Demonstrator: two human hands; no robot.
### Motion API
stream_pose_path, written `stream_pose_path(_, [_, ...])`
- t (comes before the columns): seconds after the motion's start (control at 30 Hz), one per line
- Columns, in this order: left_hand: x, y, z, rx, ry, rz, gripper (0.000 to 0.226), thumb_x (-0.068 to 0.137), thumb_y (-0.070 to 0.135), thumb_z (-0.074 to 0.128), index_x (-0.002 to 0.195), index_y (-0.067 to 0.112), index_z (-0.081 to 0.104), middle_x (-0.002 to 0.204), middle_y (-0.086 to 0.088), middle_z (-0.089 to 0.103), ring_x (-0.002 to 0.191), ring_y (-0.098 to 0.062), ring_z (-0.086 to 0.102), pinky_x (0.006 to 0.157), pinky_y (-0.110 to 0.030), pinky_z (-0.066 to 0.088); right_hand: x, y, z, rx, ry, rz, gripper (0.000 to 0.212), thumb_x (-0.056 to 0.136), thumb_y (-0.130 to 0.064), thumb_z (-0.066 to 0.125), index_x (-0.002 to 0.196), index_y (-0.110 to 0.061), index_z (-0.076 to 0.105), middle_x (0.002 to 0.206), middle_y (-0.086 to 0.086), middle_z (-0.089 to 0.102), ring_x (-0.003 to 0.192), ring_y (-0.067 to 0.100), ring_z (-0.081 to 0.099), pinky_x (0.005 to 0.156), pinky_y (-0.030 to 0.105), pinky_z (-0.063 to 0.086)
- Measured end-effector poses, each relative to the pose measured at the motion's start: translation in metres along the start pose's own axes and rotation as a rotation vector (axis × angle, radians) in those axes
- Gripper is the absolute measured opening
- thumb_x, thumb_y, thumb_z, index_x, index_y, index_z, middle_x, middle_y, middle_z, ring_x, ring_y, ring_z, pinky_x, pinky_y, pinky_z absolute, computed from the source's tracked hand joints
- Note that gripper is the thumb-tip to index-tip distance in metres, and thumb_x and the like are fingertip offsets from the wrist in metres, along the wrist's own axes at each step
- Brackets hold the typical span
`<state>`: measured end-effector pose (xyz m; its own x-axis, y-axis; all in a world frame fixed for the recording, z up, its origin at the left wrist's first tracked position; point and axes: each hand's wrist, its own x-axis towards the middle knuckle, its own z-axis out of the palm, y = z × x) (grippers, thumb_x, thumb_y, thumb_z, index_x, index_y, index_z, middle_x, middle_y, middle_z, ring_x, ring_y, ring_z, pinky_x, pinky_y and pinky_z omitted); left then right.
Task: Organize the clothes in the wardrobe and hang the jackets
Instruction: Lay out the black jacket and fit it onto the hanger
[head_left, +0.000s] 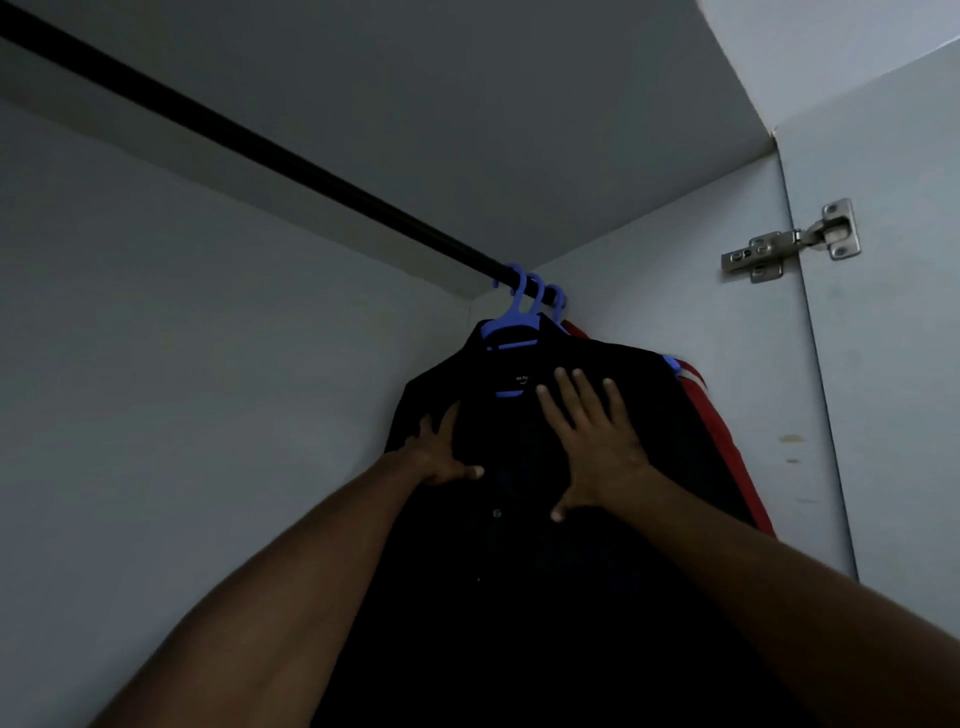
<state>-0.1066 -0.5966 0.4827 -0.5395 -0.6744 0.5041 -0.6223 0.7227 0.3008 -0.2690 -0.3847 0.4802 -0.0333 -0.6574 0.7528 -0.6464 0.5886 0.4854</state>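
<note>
A black buttoned jacket (519, 545) hangs on a blue plastic hanger (511, 325) from the dark wardrobe rail (249, 143), pushed to the rail's right end. Behind it hangs a red garment with white stripes (711, 415) on another blue hanger. My left hand (441, 452) lies flat on the black jacket's left chest, fingers spread. My right hand (592, 436) presses flat on the jacket just under the collar, fingers straight and pointing up. Neither hand grips anything.
The wardrobe's grey back wall (182, 389) fills the left. The right side panel (701, 312) stands close behind the clothes. A metal hinge (789, 241) joins it to the open door (893, 364). The wardrobe top (467, 104) is just above the rail.
</note>
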Motion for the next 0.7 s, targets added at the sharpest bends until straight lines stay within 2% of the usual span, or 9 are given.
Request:
stream_pose_path(0.13, [0.034,0.003,0.039,-0.118,-0.069,0.123,0.140,0.059,0.074,0.076,0.145,0.057,-0.032,0.168,-0.011,-0.023,0.156,-0.043,-0.006,0.124,-0.061,0.016,0.007,0.029,0.013,-0.146,-0.089,0.040,0.164,0.048,-0.087,0.074,0.152,-0.018,-0.033,0.157,0.013,-0.042,0.144,0.037,-0.040,0.099,0.062,-0.038])
stream_pose_path(0.23, [0.050,0.009,0.066,-0.273,-0.008,0.223,0.139,0.055,0.076,0.070,0.148,0.055,-0.032,0.170,-0.005,-0.021,0.156,-0.041,-0.005,0.123,-0.064,0.018,0.016,0.013,0.002,-0.114,-0.111,0.116,0.155,0.059,-0.075,0.077,0.151,-0.015,-0.033,0.157,0.017,-0.040,0.145,0.041,-0.036,0.107,0.065,-0.029])
stream_pose_path(0.3, [0.058,0.010,0.075,-0.336,0.072,0.310,0.129,0.066,0.082,0.061,0.157,0.043,-0.021,0.172,-0.003,-0.010,0.157,-0.038,0.000,0.123,-0.063,0.018,0.014,0.002,0.002,-0.097,-0.065,0.106,0.135,0.075,-0.076,0.065,0.155,-0.015,-0.025,0.159,0.021,-0.034,0.147,0.044,-0.031,0.112,0.066,-0.022])
stream_pose_path(0.37, [0.051,0.000,0.094,-0.355,0.143,0.306,0.124,0.069,0.094,0.050,0.161,0.040,-0.013,0.172,-0.009,0.002,0.157,-0.036,0.008,0.123,-0.060,0.019,-0.011,-0.013,0.024,-0.077,-0.099,0.023,0.137,0.071,-0.084,0.060,0.151,-0.017,-0.028,0.158,0.021,-0.036,0.147,0.043,-0.031,0.112,0.067,-0.021])
stream_pose_path(0.43, [0.031,-0.024,0.129,-0.430,0.017,0.256,0.117,0.071,0.093,0.053,0.159,0.047,-0.010,0.172,-0.009,0.005,0.157,-0.034,0.012,0.124,-0.059,0.021,-0.066,-0.037,0.057,-0.071,-0.257,-0.145,0.139,0.068,-0.087,0.059,0.148,-0.016,-0.029,0.155,0.020,-0.039,0.145,0.042,-0.035,0.111,0.068,-0.023])
stream_pose_path(0.47, [0.022,-0.029,0.135,-0.441,-0.031,0.230,0.115,0.073,0.089,0.058,0.158,0.051,-0.010,0.172,-0.007,0.001,0.157,-0.032,0.010,0.124,-0.058,0.020,-0.084,-0.036,0.076,-0.055,-0.255,-0.181,0.132,0.072,-0.084,0.058,0.153,-0.020,-0.024,0.158,0.021,-0.035,0.145,0.042,-0.035,0.113,0.068,-0.021])
stream_pose_path(0.57, [-0.024,-0.067,0.179,-0.346,-0.229,0.151,0.118,0.075,0.084,0.064,0.159,0.048,-0.009,0.172,-0.005,-0.010,0.158,-0.031,-0.004,0.125,-0.057,0.015,-0.149,-0.060,0.109,-0.030,-0.224,-0.170,0.106,0.082,-0.069,0.063,0.162,-0.022,0.012,0.168,0.016,-0.005,0.151,0.041,-0.020,0.117,0.065,-0.011])
stream_pose_path(0.67, [-0.053,-0.096,0.214,-0.045,-0.433,0.140,0.106,0.088,0.069,0.063,0.163,0.035,-0.004,0.171,-0.007,-0.007,0.158,-0.032,0.002,0.126,-0.052,0.017,-0.169,-0.076,0.118,-0.094,-0.273,-0.186,0.090,0.101,-0.047,0.044,0.159,-0.015,-0.017,0.162,0.016,-0.029,0.141,0.037,-0.039,0.108,0.061,-0.028])
stream_pose_path(0.7, [-0.076,-0.105,0.235,0.029,-0.514,0.128,0.104,0.091,0.063,0.064,0.164,0.032,-0.003,0.171,-0.007,-0.010,0.158,-0.033,0.004,0.126,-0.051,0.019,-0.184,-0.089,0.121,-0.093,-0.274,-0.178,0.091,0.103,-0.048,0.040,0.155,-0.012,-0.025,0.160,0.016,-0.034,0.138,0.037,-0.043,0.109,0.060,-0.028])
